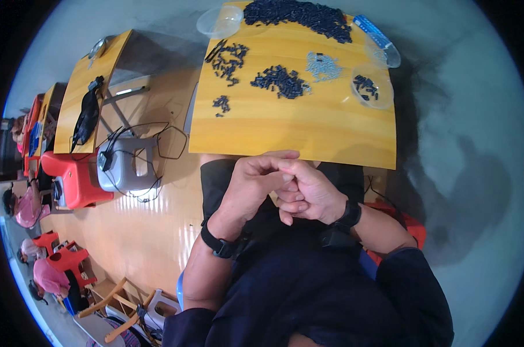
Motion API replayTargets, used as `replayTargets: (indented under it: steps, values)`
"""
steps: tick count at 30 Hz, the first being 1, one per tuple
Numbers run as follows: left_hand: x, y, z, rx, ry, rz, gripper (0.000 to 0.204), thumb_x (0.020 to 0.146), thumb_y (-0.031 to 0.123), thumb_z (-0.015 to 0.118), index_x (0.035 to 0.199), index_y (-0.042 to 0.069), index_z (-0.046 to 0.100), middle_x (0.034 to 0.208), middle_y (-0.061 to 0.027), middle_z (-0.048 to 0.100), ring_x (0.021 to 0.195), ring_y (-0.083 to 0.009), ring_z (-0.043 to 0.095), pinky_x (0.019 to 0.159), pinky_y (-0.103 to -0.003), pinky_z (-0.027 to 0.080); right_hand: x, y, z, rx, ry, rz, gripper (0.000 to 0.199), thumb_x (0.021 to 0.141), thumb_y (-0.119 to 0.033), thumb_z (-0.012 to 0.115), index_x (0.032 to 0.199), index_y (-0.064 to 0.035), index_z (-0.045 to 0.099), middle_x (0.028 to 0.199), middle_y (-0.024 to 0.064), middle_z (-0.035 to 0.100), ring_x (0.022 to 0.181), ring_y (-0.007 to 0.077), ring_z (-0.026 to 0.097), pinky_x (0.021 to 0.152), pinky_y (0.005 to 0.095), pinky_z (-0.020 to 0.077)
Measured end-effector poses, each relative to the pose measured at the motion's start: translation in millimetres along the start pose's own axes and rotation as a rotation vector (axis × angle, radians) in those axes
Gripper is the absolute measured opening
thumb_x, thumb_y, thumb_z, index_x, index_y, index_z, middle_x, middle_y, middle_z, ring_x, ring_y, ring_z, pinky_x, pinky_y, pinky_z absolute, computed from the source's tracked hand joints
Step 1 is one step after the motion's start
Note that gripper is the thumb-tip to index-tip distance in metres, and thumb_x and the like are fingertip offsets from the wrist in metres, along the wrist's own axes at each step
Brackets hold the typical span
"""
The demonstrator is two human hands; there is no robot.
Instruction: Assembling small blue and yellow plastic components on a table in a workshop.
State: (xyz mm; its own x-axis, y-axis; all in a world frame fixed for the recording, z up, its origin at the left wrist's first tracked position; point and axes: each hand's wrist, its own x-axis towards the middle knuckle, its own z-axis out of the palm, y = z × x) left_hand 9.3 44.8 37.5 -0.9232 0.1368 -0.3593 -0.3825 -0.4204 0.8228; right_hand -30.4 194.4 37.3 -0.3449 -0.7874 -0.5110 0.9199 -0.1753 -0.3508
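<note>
My left hand and my right hand meet in front of the table's near edge, above my lap. Their fingers are bent and pressed together, some of them overlapping. Whether anything small lies between them is hidden. A black strap circles each wrist. Beyond the hands, the yellow wooden table bears a pile of short black pieces at its middle. Smaller black piles lie to the left, near dark tweezers. Small silvery pieces form a heap right of the middle.
A large black heap covers the table's far side. Clear plastic bowls stand at the right, another at the far left. A blue-and-white box leans nearby. On the left are a grey stool with cables and a red stool.
</note>
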Motion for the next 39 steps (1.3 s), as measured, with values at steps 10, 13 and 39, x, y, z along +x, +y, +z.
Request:
replayTargets:
  steps: [10, 13, 39]
  values:
    - [11, -31, 1, -0.023, 0.011, 0.109, 0.036, 0.084, 0.001, 0.063, 0.118, -0.006, 0.055, 0.104, -0.0128, 0.065, 0.095, -0.0155, 0.061, 0.086, -0.028, 0.048, -4, -24, -52, -0.471, 0.297, -0.197, 0.044, 0.096, -0.040, 0.045, 0.070, -0.0052, 0.054, 0.050, 0.0001, 0.046, 0.039, 0.0102, 0.048, 0.039, 0.0273, 0.0443]
    - [20, -42, -11, 0.170, 0.238, 0.021, 0.031, 0.084, 0.003, 0.064, 0.112, -0.006, 0.057, 0.096, -0.0088, 0.064, 0.087, -0.0127, 0.060, 0.077, -0.025, 0.047, -20, -78, -67, -0.818, 0.548, -0.619, 0.040, 0.094, -0.032, 0.049, 0.064, -0.0068, 0.052, 0.052, -0.0004, 0.048, 0.040, 0.0084, 0.047, 0.039, 0.0231, 0.0420]
    - [32, -73, -75, 0.210, 0.455, -0.049, 0.021, 0.084, 0.011, 0.064, 0.099, -0.003, 0.064, 0.086, -0.0035, 0.063, 0.073, -0.0087, 0.055, 0.065, -0.022, 0.045, 125, -120, -85, -1.911, 0.700, -0.764, 0.015, 0.083, -0.015, 0.056, 0.092, -0.0061, 0.063, 0.083, 0.0180, 0.064, 0.085, 0.0379, 0.060, 0.073, 0.0478, 0.0474]
